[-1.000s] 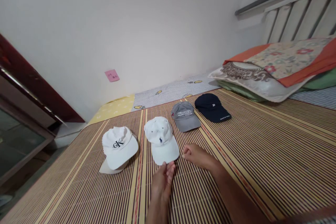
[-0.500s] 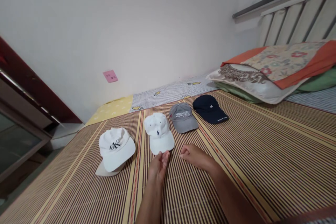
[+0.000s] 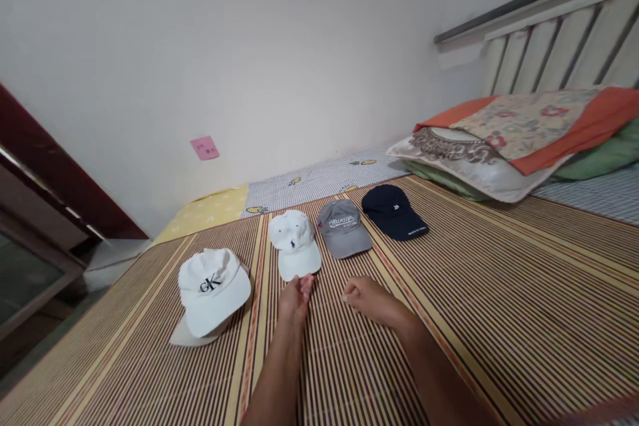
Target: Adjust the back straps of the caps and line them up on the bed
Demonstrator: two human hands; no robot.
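My left hand (image 3: 296, 296) is at the front edge of a white cap (image 3: 293, 236) with a small dark horse-rider logo, its fingers closed on the brim. My right hand (image 3: 368, 297) is curled closed over the mat, apart from the caps, with nothing visible in it. Nearest to it lies a grey cap (image 3: 344, 229) with white lettering. Beyond that is a navy cap (image 3: 394, 212). On the left, a white cap with a black CK logo (image 3: 212, 286) sits on top of another cap with a beige brim (image 3: 187, 335).
A striped bamboo mat (image 3: 499, 319) covers the bed. Stacked pillows (image 3: 529, 126) lie at the right below a white radiator (image 3: 559, 43). A pink note (image 3: 204, 148) is stuck on the wall. Checked bedding (image 3: 319, 176) runs along the wall.
My left hand has moved the white horse-rider cap slightly away from me. My right hand keeps its curled shape. The view has shifted a little.
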